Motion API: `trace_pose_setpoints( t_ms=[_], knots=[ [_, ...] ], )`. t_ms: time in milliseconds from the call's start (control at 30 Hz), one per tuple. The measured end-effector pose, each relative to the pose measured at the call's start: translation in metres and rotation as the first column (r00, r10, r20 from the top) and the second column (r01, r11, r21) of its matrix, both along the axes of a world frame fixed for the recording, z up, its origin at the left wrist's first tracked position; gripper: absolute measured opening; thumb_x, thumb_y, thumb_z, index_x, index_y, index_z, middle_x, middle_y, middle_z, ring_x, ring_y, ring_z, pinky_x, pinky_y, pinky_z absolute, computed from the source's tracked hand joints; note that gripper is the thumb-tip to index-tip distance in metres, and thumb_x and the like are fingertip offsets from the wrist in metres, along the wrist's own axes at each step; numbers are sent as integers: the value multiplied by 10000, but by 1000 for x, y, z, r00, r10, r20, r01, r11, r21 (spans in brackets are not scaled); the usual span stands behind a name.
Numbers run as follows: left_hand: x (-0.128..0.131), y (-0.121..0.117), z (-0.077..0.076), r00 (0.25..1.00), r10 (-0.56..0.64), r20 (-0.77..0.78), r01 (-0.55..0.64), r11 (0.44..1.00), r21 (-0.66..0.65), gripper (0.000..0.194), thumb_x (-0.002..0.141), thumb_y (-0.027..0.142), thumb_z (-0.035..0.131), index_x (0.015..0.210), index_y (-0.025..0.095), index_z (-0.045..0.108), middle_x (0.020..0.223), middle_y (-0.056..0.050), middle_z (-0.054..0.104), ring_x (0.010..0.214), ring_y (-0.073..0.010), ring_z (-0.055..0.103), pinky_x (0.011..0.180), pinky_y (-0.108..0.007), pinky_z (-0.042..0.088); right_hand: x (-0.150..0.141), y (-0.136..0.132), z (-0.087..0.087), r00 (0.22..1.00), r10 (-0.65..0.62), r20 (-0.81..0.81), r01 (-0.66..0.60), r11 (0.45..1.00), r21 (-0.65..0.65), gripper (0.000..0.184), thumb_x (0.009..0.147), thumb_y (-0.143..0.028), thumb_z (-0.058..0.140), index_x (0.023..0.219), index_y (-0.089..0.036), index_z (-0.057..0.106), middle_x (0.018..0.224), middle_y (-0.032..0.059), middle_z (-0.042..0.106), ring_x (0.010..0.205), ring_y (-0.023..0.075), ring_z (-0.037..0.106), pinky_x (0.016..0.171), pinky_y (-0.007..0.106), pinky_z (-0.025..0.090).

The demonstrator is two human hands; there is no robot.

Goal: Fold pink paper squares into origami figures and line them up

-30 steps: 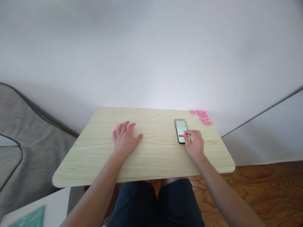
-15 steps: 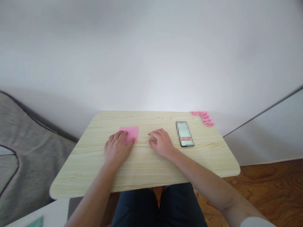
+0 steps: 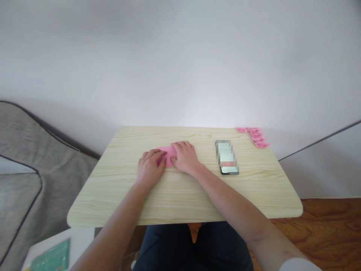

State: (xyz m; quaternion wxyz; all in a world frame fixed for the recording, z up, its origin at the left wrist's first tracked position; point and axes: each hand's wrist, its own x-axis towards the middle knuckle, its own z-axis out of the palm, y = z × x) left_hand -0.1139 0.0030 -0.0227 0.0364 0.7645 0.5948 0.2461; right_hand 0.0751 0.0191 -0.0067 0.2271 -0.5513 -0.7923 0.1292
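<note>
A square sheet of pink paper (image 3: pixel 170 155) lies on the table between my two hands. My left hand (image 3: pixel 150 166) grips its left side, thumb and fingers close together at the edge. My right hand (image 3: pixel 186 157) holds the right side, with its thumb at the near corner and its fingers over the far one. The fingers cover the paper's left and right edges.
A smartphone (image 3: pixel 227 157) with a blurred screen lies to the right of my right hand. Several pink folded paper pieces (image 3: pixel 257 138) sit at the table's back right corner. The pale wooden table (image 3: pixel 180 199) meets a white wall. A grey sofa (image 3: pixel 62 177) stands at left.
My right hand has moved left onto the paper's right side; before, it was apart from it. My left hand still holds the left side. The view has shifted slightly.
</note>
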Motion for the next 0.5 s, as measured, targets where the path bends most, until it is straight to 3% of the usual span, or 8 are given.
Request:
trace_pose_setpoints(
  t_ms=[133,267,500],
  knots=[
    [1,-1,0,999,35,8,-35,999,0,321,976,352,546,1226,290,737,1309,-63,697,1223,-309,590,1029,-494,472,-4,4,4,1000,-5,0,5,999,-48,503,911,-315,611,1406,-236,571,1439,85,613,1349,295,462,1148,473,369],
    [3,-3,1,999,47,19,-47,999,7,334,977,338,541,1257,285,715,1374,-53,675,1306,-303,561,1099,-496,436,-6,19,12,999,-15,45,22,989,-148,582,846,-298,662,1415,-224,562,1412,115,616,1324,317,496,1093,483,432],
    [3,-4,1,999,43,28,-43,999,16,332,968,324,544,1250,281,714,1368,-54,682,1294,-310,572,1108,-497,434,-10,47,25,993,34,116,0,961,-278,446,763,-294,742,1208,-262,714,1272,95,701,1233,323,591,1026,459,492]
  ],
)
